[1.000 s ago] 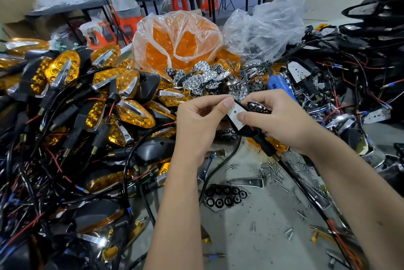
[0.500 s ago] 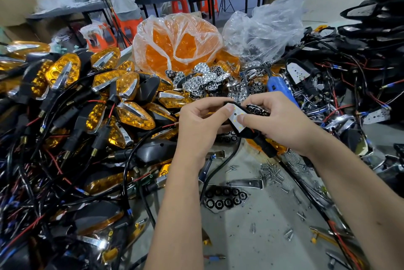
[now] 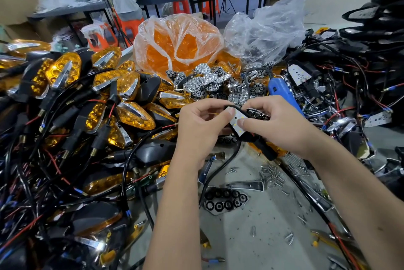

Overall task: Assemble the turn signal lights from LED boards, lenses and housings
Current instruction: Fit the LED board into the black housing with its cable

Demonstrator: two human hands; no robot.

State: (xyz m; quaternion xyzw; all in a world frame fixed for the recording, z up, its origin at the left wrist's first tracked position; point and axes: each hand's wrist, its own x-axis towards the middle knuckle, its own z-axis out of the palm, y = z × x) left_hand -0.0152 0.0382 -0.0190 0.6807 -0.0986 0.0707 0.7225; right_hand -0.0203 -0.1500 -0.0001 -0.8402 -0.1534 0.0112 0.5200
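A black turn signal housing (image 3: 263, 147) with a white LED board (image 3: 237, 121) in it is held above the middle of the bench. My left hand (image 3: 200, 130) grips its left edge, thumb on the board's upper corner. My right hand (image 3: 282, 125) holds the housing from the right, its forefinger pressing on the board. A chrome reflector piece (image 3: 256, 113) shows tucked under my right fingers. The housing's black cable (image 3: 215, 173) hangs down to the bench.
Finished amber signal lights (image 3: 131, 114) with wires are heaped at left. A bag of amber lenses (image 3: 177, 44) and chrome reflectors (image 3: 207, 81) lie behind. A blue screwdriver (image 3: 282, 92), loose screws (image 3: 273, 175), a black reflector (image 3: 225, 201) and wired housings (image 3: 328, 86) crowd the right.
Both hands shifted slightly with the housing. My right forefinger has slid further onto the LED board and presses it into the housing.
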